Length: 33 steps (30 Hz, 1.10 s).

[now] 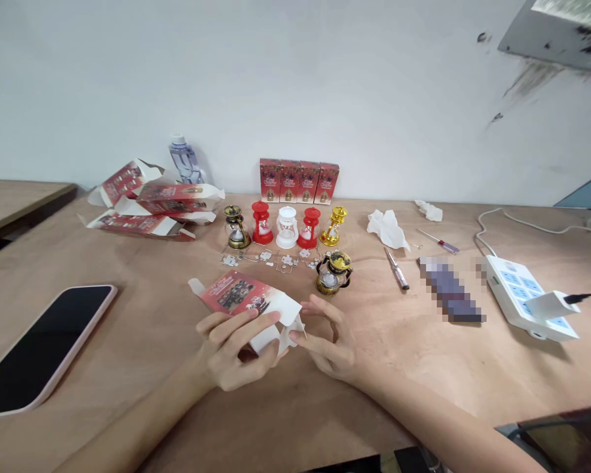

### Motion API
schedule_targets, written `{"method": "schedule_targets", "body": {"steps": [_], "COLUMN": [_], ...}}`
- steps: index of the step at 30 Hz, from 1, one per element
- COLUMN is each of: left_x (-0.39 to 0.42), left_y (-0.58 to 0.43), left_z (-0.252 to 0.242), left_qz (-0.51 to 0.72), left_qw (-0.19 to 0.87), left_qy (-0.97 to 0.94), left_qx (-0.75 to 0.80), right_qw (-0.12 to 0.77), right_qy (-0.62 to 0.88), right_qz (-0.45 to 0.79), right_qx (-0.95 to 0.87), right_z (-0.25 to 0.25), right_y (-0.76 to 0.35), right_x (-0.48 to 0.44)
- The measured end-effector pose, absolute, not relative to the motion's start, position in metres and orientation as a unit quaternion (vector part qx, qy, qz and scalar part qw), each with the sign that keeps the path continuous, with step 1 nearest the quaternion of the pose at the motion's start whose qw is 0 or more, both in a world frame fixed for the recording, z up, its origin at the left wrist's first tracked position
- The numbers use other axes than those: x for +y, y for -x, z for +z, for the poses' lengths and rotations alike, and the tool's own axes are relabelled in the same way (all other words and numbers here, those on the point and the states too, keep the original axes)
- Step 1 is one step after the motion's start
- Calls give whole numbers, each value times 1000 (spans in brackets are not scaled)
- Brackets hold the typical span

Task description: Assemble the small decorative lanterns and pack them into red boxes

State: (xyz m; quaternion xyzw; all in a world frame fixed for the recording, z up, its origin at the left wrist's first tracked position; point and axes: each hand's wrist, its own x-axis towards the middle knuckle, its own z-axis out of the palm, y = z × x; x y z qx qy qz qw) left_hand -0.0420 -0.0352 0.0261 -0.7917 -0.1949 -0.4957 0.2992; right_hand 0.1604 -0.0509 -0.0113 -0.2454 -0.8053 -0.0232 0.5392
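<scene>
My left hand (239,348) grips a red printed cardboard box (236,292), its fingers over the top face and its near end open with white flaps out. At that open end is my right hand (331,341), thumb and fingers closed about a white flap. Just beyond it stands a small black-and-gold lantern (331,276). Farther back is a row of small lanterns: a black-and-gold one (236,228), a red one (262,223), a white one (287,228), another red one (308,226) and a gold one (333,226). Small metal parts (286,261) lie before them.
Closed red boxes (299,182) stand against the wall; opened boxes (152,203) and a water bottle (184,161) are at left. A phone (49,345) lies near left. Rightward are tissues (388,228), screwdrivers (398,270), a pixelated dark object (450,292) and a power strip (509,282).
</scene>
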Motion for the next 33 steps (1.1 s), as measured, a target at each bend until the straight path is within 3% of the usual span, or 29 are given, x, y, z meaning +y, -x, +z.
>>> {"method": "schedule_targets", "body": {"steps": [4,8,16,25,33], "left_x": [-34,-32,-35,-33,-38], "left_y": [42,43,41,40,37], "left_z": [19,17,23,20,28], "left_qz": [-505,-487,-463,-489,-460], "left_qw": [312,326,299,305,299], "left_qy": [786,793,821,799,818], "left_qx": [-173,-165,-150,-169,-176], "right_qw": [573,529,562,573,505], "right_qy": [235,255,360,274,230], "right_qz": [-36,2,252,340,359], "right_qx": [-784,-809,-701,-693,-751], "right_z": [-16,-6,4,7,10], "right_y": [-156,-158,-160,-159,-156], "right_x": [-52,-53,-51,-53,-52]}}
